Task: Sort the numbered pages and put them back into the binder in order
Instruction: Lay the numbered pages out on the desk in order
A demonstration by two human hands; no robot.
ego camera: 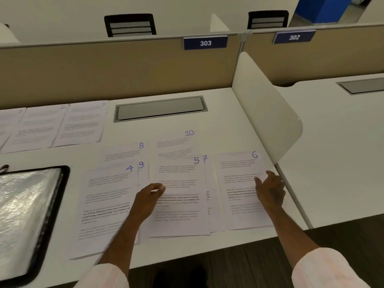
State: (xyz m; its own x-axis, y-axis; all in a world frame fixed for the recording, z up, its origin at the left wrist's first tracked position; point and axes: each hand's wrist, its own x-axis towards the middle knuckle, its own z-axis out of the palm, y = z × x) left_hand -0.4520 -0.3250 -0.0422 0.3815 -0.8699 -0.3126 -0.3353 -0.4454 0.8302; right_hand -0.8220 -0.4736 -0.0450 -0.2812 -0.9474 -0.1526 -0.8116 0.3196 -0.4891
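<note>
Printed pages with blue handwritten numbers lie spread on the white desk (228,113). Page 4 (104,200) is at the left, page 5 (182,217) in the middle and page 6 (241,213) at the right. Pages 9 (143,171), 7 (207,173), 8 (126,152) and 10 (176,142) stick out from under them. My left hand (148,201) hovers over the left edge of page 5, fingers loosely curled, holding nothing. My right hand (270,190) rests on page 6 with relaxed fingers. The open black binder (52,215) with clear sleeves lies at the far left.
Three more pages (62,125) lie in a row at the back left. A grey cable hatch (160,109) sits in the desk behind the pages. A white curved divider (266,113) stands at the right, a beige partition (124,69) behind.
</note>
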